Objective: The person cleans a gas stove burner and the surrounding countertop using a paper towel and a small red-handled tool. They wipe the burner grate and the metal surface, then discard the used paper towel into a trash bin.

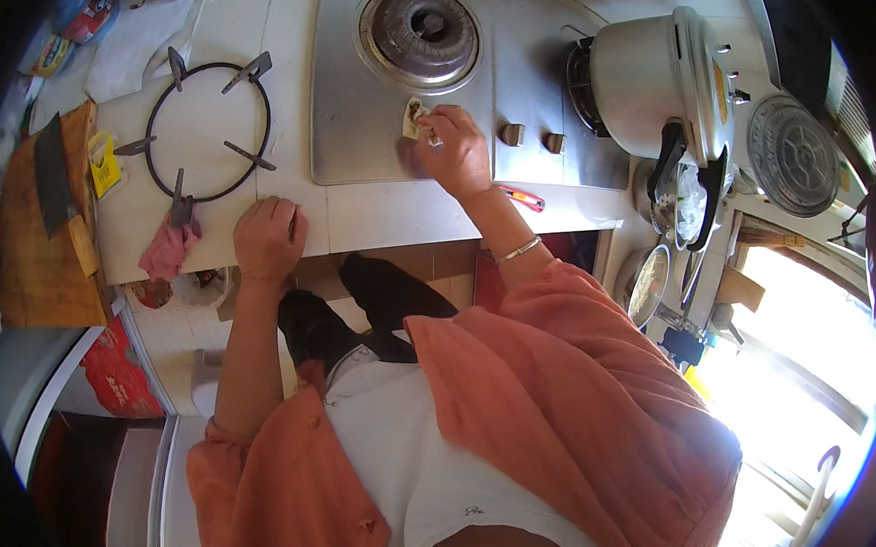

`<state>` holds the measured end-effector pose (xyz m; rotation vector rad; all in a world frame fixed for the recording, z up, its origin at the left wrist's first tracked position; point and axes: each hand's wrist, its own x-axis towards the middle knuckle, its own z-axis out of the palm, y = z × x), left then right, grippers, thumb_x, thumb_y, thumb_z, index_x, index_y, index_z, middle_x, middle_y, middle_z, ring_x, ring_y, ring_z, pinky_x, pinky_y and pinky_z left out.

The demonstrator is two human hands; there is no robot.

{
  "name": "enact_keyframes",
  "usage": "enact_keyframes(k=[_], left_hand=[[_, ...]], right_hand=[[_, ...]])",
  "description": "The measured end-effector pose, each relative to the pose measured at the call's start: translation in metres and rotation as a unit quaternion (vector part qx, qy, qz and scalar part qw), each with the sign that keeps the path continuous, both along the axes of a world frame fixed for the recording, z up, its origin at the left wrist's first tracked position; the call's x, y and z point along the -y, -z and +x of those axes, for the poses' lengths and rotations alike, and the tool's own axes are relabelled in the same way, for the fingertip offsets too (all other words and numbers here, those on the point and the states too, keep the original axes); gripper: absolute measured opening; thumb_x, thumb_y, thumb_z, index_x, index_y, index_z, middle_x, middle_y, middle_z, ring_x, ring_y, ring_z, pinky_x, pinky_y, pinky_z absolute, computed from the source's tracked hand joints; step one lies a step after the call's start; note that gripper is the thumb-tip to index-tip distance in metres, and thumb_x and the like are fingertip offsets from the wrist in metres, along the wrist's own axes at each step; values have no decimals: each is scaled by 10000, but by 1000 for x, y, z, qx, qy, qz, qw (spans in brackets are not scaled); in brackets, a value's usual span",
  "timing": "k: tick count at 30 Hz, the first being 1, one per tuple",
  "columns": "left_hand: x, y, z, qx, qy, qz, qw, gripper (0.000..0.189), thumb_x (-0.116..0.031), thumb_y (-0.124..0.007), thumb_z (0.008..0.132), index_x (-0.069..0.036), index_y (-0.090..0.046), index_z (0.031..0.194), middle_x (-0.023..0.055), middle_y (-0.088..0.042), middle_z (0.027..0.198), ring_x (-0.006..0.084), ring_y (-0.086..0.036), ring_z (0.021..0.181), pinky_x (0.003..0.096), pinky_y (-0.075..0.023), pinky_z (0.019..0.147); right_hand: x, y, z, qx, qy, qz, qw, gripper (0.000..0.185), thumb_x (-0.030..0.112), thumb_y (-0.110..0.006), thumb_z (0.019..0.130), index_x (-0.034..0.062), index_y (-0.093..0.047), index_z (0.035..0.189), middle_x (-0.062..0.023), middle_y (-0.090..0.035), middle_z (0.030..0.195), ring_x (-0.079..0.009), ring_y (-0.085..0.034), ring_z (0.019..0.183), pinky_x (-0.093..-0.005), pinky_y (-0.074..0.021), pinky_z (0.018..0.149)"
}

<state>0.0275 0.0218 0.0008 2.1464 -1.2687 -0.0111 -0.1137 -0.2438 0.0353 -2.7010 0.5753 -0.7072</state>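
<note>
My right hand (456,149) pinches a crumpled, stained whitish wipe (415,117) against the steel top of a gas cooktop (359,141). Just beyond the wipe is the left burner (427,28), bare of its pan support. My left hand (270,237) rests on the counter's front edge with its fingers curled in, and nothing shows in it. Left of the cooktop, the black ring-shaped pan support (266,109) lies on the white tiled counter (292,133). One of its legs touches a pink cloth (169,245), which hangs near the counter edge.
A large pressure cooker (635,89) sits on the right burner, its handles jutting towards me. Two knobs (512,134) and a red utility knife (525,198) lie close to my right forearm. At far left, a cleaver (54,180) rests on a wooden cutting board (27,269).
</note>
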Motion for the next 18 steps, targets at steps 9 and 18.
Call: enact_keyframes(k=[9, 18], left_hand=[[0, 1, -1, -10, 3, 7, 1000, 129, -131, -664, 802, -67, -553, 785, 109, -578, 763, 323, -584, 733, 424, -474, 617], [3, -4, 0, 5, 2, -7, 1000, 124, -114, -670, 784, -75, -554, 763, 85, -557, 730, 297, -576, 690, 406, -471, 609]], right_hand=[[19, 9, 10, -70, 87, 78, 991, 156, 151, -736, 740, 86, -685, 873, -108, -675, 926, -319, -637, 900, -410, -535, 766], [75, 22, 10, 7, 158, 104, 982, 186, 163, -789, 756, 88, -773, 926, -106, -716, 863, -238, -683, 729, -342, -540, 700]])
